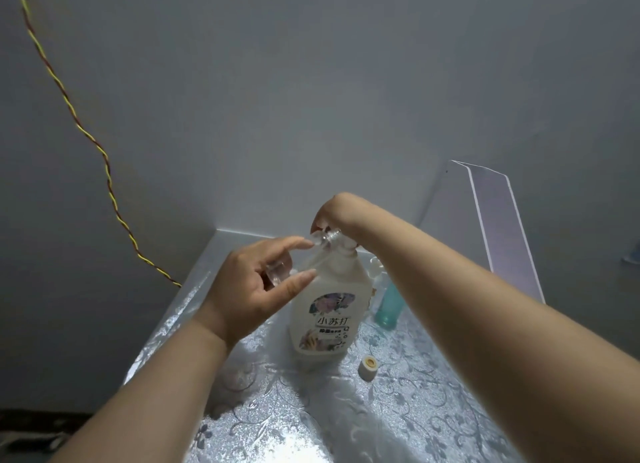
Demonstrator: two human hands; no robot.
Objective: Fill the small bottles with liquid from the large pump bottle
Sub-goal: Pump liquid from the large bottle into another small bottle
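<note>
The large white pump bottle (325,310), with a flowered label, stands upright on the table. My right hand (334,211) reaches over from the right, its fingers curled down over the pump head, which is mostly hidden beneath them. My left hand (256,286) holds a small clear bottle (277,272) tilted, its mouth up against the pump's spout. The index finger lies along the small bottle's neck and the thumb sits below it. I cannot see any liquid inside it.
A small teal bottle (389,306) stands behind my right forearm. A little white cap (367,367) lies on the silver flower-patterned table cover (433,410). A clear plastic stand (502,220) leans at the back right. A twisted cable (86,133) hangs along the left wall.
</note>
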